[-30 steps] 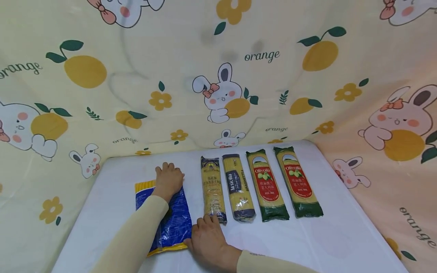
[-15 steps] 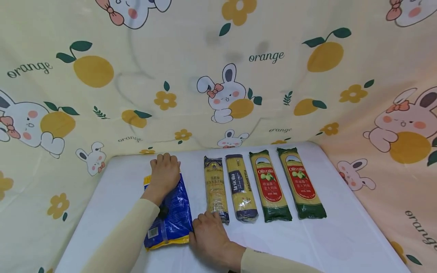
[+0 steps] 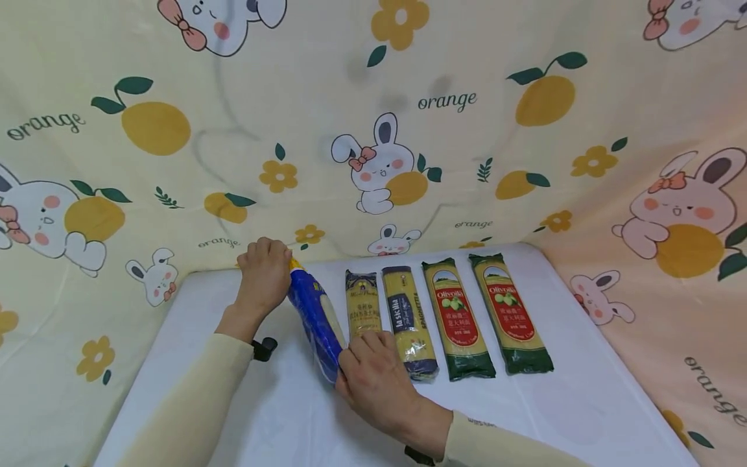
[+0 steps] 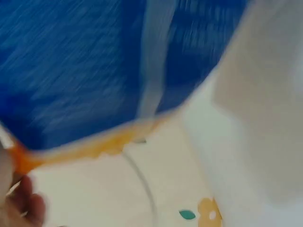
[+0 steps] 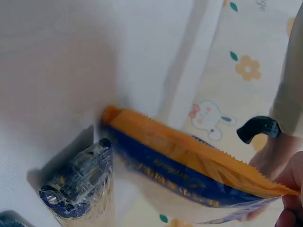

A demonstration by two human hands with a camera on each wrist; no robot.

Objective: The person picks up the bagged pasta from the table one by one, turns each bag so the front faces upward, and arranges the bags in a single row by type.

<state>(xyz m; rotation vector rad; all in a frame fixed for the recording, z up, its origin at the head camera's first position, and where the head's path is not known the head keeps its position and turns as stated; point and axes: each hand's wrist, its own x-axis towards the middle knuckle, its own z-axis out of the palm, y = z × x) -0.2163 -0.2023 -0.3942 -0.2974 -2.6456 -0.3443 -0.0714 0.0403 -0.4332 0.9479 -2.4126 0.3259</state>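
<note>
A blue plastic bag with yellow-orange ends (image 3: 314, 318) is raised off the white table, tilted nearly edge-on in the head view. My left hand (image 3: 264, 275) grips its far end, and my right hand (image 3: 379, 383) pinches its near corner. Blurred in the left wrist view is the bag's printed back (image 4: 80, 71) with a pale seam. From the right wrist, the orange end strip and dark blue front (image 5: 175, 163) show, with fingertips (image 5: 289, 208) on the corner. Partly behind my right hand lies a spaghetti packet with a dark top (image 3: 363, 301).
To the right lie a "la sicilia" spaghetti packet (image 3: 408, 318) and two red-labelled Olivoila packets, one nearer (image 3: 458, 318) and one at the far right (image 3: 510, 311). All rest on the white table (image 3: 583, 402). A rabbit-and-orange patterned cloth (image 3: 467, 143) rises behind.
The blue bag, earlier flat on the table with both hands on it, is now lifted and turned up on edge. Its near end has moved up and right with my right hand.
</note>
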